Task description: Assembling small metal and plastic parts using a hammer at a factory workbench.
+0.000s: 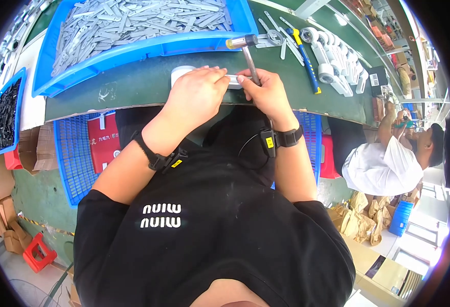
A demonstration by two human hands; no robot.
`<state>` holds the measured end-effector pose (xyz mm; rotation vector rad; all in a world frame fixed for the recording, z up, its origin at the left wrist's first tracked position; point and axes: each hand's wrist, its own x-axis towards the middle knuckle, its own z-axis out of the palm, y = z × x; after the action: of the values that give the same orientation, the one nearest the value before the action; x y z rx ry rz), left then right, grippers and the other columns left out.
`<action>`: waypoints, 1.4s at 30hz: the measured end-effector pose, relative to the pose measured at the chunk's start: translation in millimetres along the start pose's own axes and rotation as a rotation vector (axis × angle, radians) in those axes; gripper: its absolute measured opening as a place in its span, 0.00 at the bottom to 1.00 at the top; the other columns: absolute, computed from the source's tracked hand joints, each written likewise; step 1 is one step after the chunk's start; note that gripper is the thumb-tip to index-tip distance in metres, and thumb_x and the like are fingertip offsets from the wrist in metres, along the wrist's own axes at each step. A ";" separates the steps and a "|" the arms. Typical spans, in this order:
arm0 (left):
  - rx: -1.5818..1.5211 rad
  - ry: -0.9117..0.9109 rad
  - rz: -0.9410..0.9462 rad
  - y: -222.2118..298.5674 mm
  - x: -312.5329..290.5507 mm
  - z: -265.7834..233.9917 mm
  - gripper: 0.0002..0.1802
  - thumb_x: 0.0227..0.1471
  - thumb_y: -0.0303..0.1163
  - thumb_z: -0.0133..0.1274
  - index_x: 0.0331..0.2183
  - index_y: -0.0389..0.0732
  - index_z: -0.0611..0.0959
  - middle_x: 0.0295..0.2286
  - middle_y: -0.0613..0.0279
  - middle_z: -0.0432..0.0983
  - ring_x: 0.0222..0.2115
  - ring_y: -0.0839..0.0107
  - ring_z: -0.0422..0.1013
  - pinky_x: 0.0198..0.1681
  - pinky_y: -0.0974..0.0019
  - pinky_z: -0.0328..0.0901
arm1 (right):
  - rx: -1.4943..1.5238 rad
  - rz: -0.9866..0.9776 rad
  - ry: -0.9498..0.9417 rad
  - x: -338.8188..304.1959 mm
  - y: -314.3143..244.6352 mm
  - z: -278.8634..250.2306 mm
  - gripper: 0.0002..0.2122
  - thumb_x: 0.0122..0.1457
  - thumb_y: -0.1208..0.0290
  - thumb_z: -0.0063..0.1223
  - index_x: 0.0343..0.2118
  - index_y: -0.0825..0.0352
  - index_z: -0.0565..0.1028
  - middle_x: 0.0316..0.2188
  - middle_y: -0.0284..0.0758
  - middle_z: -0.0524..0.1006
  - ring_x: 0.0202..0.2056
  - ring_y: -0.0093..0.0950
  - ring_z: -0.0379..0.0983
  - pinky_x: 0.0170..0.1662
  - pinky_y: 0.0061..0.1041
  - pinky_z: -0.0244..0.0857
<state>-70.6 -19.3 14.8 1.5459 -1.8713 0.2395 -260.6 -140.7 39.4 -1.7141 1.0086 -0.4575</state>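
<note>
– Black shirt (212, 220) is nearest the camera. State the pose of the left forearm and hand.
– Left forearm: angled up and inward across the bench edge. Left hand (197, 91): back upward, laid over the part (179, 72), fingers extended toward the right hand (266, 94) and pressed together. Thumb: hidden; whether it grips cannot be told.
– Location of the part?
– On the near side of the bench (133, 84), in front of the torso. Its round end shows beyond the left hand; its narrow end projects toward the right thumb.
– Right side?
– Right forearm: nearly straight up, wrist leaning slightly inward. Thumb extended toward the left, its tip at the narrow end. Fingers: curled around the hammer (250, 64), handle crossing the hand, head raised above both hands.
– Adjacent items?
– Blue tray (127, 55) of grey strips (143, 25) beyond the left hand; second hammer (307, 61) to the right, beside a row of white pieces (337, 64).
</note>
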 end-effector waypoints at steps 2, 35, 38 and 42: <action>0.019 -0.009 -0.011 0.0 -0.5 1.3 0.12 0.55 0.25 0.66 0.43 0.38 0.91 0.47 0.59 0.89 0.46 0.58 0.85 0.56 0.56 0.79 | 0.017 -0.013 0.023 -1.4 1.6 1.1 0.09 0.69 0.67 0.67 0.42 0.68 0.87 0.20 0.23 0.77 0.22 0.14 0.71 0.28 0.21 0.63; -0.034 0.106 0.001 1.1 2.9 8.2 0.05 0.52 0.27 0.67 0.33 0.38 0.89 0.36 0.63 0.84 0.35 0.61 0.80 0.40 0.58 0.76 | -0.469 -0.285 0.161 -97.6 17.6 -19.2 0.27 0.71 0.87 0.46 0.72 0.69 0.72 0.32 0.39 0.81 0.30 0.29 0.76 0.39 0.27 0.74; -0.026 0.103 0.011 2.2 5.6 7.9 0.05 0.52 0.27 0.67 0.33 0.39 0.89 0.36 0.63 0.84 0.35 0.62 0.80 0.40 0.58 0.76 | -0.242 -0.470 0.383 -105.0 17.8 -13.6 0.30 0.67 0.88 0.49 0.73 0.66 0.71 0.29 0.45 0.78 0.29 0.35 0.78 0.40 0.30 0.75; -0.039 0.104 -0.003 2.5 5.2 5.4 0.07 0.52 0.26 0.70 0.35 0.38 0.89 0.36 0.62 0.86 0.35 0.60 0.82 0.39 0.57 0.77 | -0.390 -0.302 0.126 -91.9 24.8 -9.8 0.28 0.72 0.85 0.46 0.74 0.64 0.71 0.29 0.37 0.79 0.28 0.27 0.77 0.38 0.27 0.73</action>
<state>-75.2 -25.6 14.6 1.4814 -1.7829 0.2747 -330.2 -75.2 35.9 -2.2282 0.9757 -0.5968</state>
